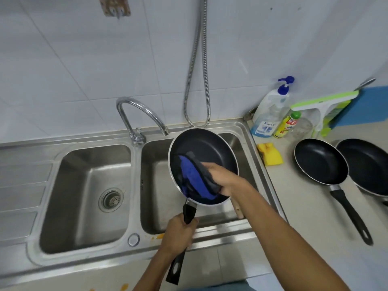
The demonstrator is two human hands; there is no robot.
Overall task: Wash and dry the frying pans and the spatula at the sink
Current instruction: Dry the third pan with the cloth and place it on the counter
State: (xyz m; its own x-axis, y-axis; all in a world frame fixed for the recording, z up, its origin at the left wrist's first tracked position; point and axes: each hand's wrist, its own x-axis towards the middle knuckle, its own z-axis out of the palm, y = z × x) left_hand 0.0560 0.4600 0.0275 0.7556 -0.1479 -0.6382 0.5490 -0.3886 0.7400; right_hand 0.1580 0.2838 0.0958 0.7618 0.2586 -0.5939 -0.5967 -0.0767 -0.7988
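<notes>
A black frying pan is held tilted over the right basin of the steel sink. My left hand grips its black handle. Inside the pan, my right hand presses a blue and grey cloth against the dark surface. Two more black frying pans lie side by side on the counter to the right. A wooden handle, perhaps the spatula's, sticks out of the right basin below the pan; the rest of it is hidden.
A curved tap stands between the two basins, and a metal hose hangs on the tiled wall. A yellow sponge, soap bottles and a green squeegee sit at the counter's back. The left basin has a drain.
</notes>
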